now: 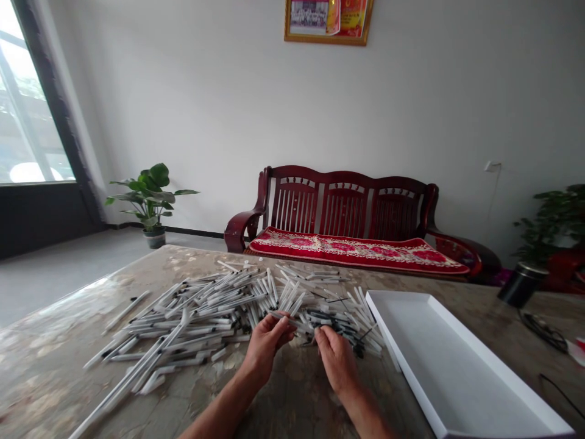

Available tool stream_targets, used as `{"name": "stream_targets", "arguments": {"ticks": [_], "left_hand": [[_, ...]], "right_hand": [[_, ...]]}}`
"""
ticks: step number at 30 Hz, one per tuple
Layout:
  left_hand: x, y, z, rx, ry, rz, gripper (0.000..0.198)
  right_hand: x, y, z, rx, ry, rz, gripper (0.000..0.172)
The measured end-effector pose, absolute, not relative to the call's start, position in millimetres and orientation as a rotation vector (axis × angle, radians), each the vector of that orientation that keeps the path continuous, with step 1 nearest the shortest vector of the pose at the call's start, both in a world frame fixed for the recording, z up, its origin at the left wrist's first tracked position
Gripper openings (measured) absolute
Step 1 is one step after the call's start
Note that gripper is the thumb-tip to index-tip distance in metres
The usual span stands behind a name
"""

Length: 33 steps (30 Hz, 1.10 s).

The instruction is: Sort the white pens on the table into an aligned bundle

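Many white pen-like tubes with dark ends lie in a wide pile [196, 317] across the table [283, 402]. My left hand [269, 338] is at the near edge of the pile, thumb and fingers pinched on a pale tube [280, 316]. Just to its right, my right hand [333, 353] has its fingers closed beside a heap of small dark pieces [340, 323]. Whatever the right fingertips hold is too small to make out.
A shallow white tray [470, 366] stands on the right of the table. Beyond it are a black cylinder [522, 285] and dark cables [543, 332]. A red wooden bench [342, 207] and a potted plant [153, 201] stand behind the table.
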State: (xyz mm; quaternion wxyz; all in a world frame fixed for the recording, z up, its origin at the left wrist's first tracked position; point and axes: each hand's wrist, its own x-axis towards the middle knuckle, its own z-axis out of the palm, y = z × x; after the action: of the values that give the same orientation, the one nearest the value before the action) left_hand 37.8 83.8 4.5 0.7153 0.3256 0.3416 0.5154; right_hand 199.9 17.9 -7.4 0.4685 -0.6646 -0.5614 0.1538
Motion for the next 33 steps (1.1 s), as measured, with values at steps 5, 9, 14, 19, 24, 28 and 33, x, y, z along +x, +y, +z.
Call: {"name": "stream_targets", "arguments": {"ticks": [5, 9, 14, 19, 24, 28, 33], "left_hand": [[39, 83, 3, 0.72, 0.734, 1.127, 0.049], [42, 81, 2, 0.718, 0.721, 1.124, 0.05], [45, 82, -4, 0.653, 0.753, 1.151, 0.052], [45, 84, -8, 0.625, 0.756, 1.157, 0.048], [46, 82, -6, 0.624, 0.742, 1.162, 0.044], [46, 80, -3, 0.617, 0.75, 1.163, 0.045], [46, 80, -3, 0.597, 0.779, 1.162, 0.042]], "right_hand": [[202, 23, -11, -1.54, -1.277, 0.541, 0.047], [205, 27, -18, -1.496, -1.214, 0.633, 0.05], [206, 28, -21, -1.481, -1.275, 0.468, 0.039], [202, 25, -16, -1.397, -1.263, 0.457, 0.03], [205, 24, -16, -1.523, -1.283, 0.389, 0.041], [206, 24, -18, -1.548, -1.325, 0.345, 0.035], [204, 22, -11, -1.485, -1.292, 0.353, 0.033]]}}
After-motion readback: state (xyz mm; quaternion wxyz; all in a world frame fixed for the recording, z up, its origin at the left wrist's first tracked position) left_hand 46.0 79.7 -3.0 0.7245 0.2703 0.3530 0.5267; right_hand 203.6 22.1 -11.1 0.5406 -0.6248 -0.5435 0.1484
